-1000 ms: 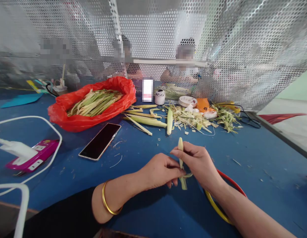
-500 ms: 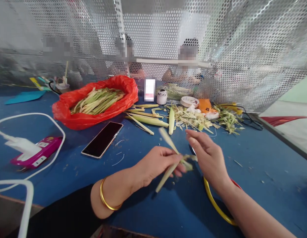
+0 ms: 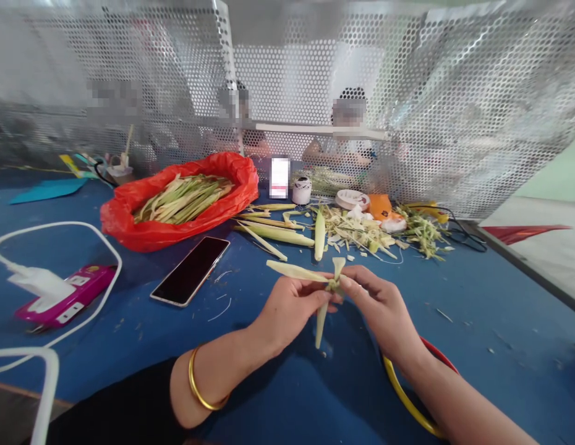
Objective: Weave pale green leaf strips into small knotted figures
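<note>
Plainly, the work centred on a pale leaf strip [image 3: 299, 272], held above the blue table [image 3: 482, 321], nearer the wearer than the red plastic bag [image 3: 143, 240] and off to that bag's right. The left hand [image 3: 287, 309] had its thumb and fingers pinched closely on the strip beside a small knotted crossing, though the underside of that grip was hidden. The right hand [image 3: 383, 303] closed its thumb and fingertips on the other side of the same crossing, with no gap showing between thumb and strip. One long end stuck out toward the bag's side, a short end stood up, and another tail hung toward the wearer. Judging by its look, the strip was very light, thin and pliable, springy along its length, perhaps a little slick, and liable to split along the grain under a hard pull. The knotted middle seemed the safest hold, the loose ends the weakest. A phone [image 3: 192, 270] lay just on the wearer's side of the bag, while more leaf pieces [image 3: 278, 233] and a heap of scraps [image 3: 357, 230] lay to the bag's right.
</note>
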A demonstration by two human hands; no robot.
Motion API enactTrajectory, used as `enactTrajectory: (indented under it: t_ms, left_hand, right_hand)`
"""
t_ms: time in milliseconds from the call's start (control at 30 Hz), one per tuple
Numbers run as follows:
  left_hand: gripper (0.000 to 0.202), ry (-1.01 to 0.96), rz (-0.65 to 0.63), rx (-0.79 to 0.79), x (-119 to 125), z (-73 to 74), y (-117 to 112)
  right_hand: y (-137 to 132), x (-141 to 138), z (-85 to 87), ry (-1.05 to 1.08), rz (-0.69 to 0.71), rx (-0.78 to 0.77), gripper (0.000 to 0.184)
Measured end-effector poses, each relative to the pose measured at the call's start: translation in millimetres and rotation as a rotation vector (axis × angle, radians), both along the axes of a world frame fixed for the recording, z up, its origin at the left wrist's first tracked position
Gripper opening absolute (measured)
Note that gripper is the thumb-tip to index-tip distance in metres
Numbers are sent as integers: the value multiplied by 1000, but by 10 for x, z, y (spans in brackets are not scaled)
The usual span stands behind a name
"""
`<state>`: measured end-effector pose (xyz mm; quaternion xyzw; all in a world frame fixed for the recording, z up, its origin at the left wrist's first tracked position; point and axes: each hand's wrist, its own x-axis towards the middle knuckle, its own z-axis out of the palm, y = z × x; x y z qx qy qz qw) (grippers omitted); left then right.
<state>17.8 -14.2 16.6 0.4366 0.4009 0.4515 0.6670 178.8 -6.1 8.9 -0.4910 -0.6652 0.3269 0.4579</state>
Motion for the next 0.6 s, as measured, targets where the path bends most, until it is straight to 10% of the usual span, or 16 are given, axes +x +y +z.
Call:
enactTrajectory:
  t_ms: [400,600]
  left_hand:
    - [26,474,3,366,-69,2,-13]
    - [32,316,-50,302,-76,23,35]
  right_hand:
    - [-8,-29,90,123,57,51,9]
    - [-2,14,56,184,-3,50,10]
